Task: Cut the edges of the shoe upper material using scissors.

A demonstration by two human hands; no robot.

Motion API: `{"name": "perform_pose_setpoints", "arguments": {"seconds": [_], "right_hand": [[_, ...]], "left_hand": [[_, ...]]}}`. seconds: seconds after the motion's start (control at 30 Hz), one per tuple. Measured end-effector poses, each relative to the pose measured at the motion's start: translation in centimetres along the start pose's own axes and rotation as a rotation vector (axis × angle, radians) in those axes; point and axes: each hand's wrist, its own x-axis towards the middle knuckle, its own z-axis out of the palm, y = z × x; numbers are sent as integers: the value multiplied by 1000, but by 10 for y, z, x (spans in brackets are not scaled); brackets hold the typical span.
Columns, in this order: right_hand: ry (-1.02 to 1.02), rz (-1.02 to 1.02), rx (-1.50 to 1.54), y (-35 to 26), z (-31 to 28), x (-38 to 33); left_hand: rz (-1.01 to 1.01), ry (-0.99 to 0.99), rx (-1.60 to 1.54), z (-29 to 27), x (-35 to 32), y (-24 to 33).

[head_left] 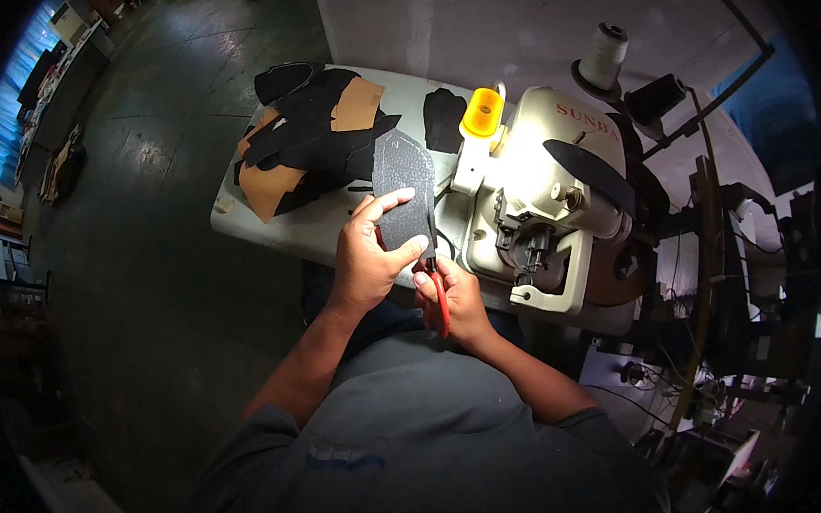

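Observation:
My left hand grips a dark grey, grainy cut piece of leather-like material, fingers spread over its face and thumb near its lower right corner. The piece tapers to a blunt point at its far end. In my right hand is a pair of red-handled scissors, pointing away from me. Their dark blades lie along the right edge of the piece, close to my left thumb. How far the blades are parted is hidden.
A cream industrial sewing machine with a yellow lamp stands to the right. Black and tan cut pieces heap on the pale table at left. White and black thread cones stand behind the machine.

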Motion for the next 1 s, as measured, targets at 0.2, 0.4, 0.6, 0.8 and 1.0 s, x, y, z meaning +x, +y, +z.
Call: {"name": "perform_pose_setpoints", "arguments": {"seconds": [0.2, 0.4, 0.6, 0.8, 1.0], "right_hand": [[24, 43, 43, -8, 3, -1], [104, 92, 213, 2, -8, 7], [95, 185, 185, -9, -8, 2], [39, 208, 27, 1, -10, 4], [4, 138, -51, 9, -10, 2]], "left_hand": [[-18, 3, 58, -1, -1, 4], [-40, 22, 10, -6, -1, 2], [-38, 64, -63, -8, -5, -11], [33, 74, -13, -3, -7, -18], [-65, 49, -156, -10, -4, -16]]}}
